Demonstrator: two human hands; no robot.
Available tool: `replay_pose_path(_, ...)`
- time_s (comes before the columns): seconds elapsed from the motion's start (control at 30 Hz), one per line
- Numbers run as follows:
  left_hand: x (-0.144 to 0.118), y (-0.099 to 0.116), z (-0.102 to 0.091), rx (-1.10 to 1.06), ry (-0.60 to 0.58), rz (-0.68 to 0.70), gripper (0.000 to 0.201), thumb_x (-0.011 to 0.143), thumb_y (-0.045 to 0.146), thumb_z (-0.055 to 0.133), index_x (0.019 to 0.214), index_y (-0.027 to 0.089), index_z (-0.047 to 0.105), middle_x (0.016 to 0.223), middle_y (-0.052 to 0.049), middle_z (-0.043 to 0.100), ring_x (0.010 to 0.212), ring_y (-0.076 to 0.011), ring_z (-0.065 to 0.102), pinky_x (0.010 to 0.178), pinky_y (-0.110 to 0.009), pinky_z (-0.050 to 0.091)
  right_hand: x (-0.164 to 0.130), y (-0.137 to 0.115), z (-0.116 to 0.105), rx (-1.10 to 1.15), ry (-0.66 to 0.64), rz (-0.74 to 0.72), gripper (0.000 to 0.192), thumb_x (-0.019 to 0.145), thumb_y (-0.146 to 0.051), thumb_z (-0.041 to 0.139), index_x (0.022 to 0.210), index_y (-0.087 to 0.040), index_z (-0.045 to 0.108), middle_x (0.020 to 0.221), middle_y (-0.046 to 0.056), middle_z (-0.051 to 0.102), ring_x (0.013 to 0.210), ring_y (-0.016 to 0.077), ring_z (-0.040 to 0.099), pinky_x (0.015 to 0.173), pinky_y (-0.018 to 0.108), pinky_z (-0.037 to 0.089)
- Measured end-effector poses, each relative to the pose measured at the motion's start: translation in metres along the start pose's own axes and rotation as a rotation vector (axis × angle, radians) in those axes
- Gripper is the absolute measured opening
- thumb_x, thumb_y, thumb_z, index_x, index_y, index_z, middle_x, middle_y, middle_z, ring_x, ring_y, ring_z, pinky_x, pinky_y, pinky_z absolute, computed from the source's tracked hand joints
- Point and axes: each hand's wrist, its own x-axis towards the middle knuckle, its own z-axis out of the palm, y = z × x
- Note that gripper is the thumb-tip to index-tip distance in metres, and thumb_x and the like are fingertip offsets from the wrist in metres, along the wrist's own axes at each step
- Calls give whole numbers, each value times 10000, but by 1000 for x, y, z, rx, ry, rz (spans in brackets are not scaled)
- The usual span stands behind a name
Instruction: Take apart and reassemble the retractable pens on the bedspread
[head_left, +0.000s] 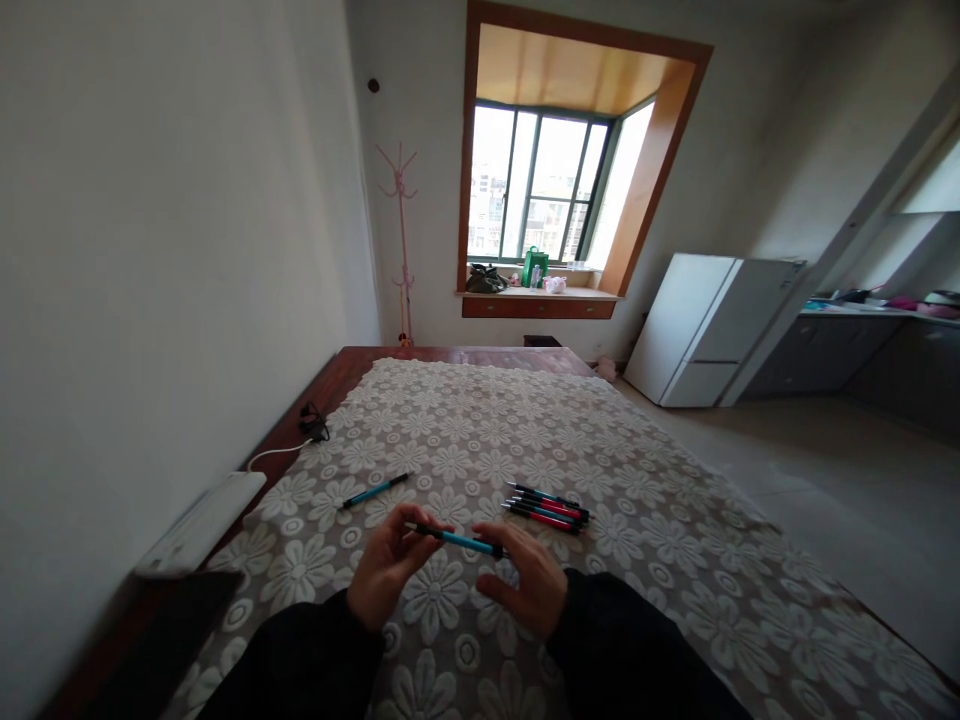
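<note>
A blue pen [469, 542] with black ends is held up just over the flowered tablecloth. My left hand [394, 562] pinches its left end between thumb and fingers. At the pen's other end is my right hand [525, 578], thumb and fingers apart; whether a fingertip touches the pen I cannot tell. Another blue pen [376, 490] lies by itself on the cloth beyond my left hand. Beyond my right hand, several red and blue pens [547, 507] lie side by side in a group.
The tablecloth [480, 430] covers most of a dark red wooden table [319, 395]. Along the left edge lie a white power strip [202, 525] with a cord and a black plug [313, 422]. A wall rises at the left; a white fridge [709, 325] stands far right.
</note>
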Motion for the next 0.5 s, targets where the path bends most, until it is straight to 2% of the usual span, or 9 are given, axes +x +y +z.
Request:
replay_pose_path(0.1,0,-4,1,71,-23,-58,458,719,512,824,893,201,538,910,-38,701,833,-205,716,801,-408,619,-1,1,2,-22,-31,19,189,963,-315,530,1102,-226,622,845,24,689,768,191,617,749,332,457)
replay_pose_path(0.17,-1,-5,-1,186,-6,-43,423,740,505,800,888,192,557,886,-42,704,792,-193,705,735,-364,617,-1,3,-2,-51,17,17,164,968,-314,512,1026,-218,632,791,22,668,726,185,601,713,323,447)
replay_pose_path(0.3,-2,-8,-4,514,7,92,248,806,409,728,870,188,637,837,-36,707,833,-200,704,684,-292,586,0,4,-9,-103,89,21,215,986,-379,507,1032,-209,633,816,35,657,682,170,574,665,306,429)
replay_pose_path(0.4,-4,-8,-6,713,-58,201,158,839,358,684,867,203,674,799,-22,721,754,-167,689,647,-262,560,1,5,-10,-169,75,32,354,1030,-420,404,850,-200,615,726,34,614,637,163,542,606,295,364)
replay_pose_path(0.5,-5,-7,-8,874,-90,304,132,860,343,665,885,219,703,758,-13,718,647,-139,646,607,-247,524,0,9,-9,-222,33,73,469,1049,-453,327,706,-206,529,639,17,550,589,154,502,568,300,291)
